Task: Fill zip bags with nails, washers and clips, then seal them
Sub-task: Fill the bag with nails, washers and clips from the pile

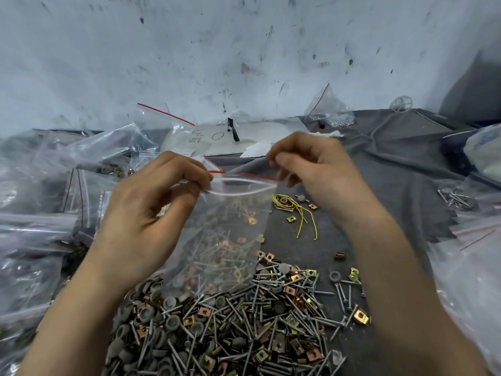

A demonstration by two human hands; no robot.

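Clear zip bag (pixel 217 240) pinched open by left hand (pixel 151 207) and right hand (pixel 320 172); contents unclear.

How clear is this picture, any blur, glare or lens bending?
Head view: the heap of grey nails, washers and brass clips is sharp; the right hand pinching the clear red-striped zip bag is slightly blurred; clear plastic bags at left glint; the wide-angle lens bends the grey cloth at its far edge.
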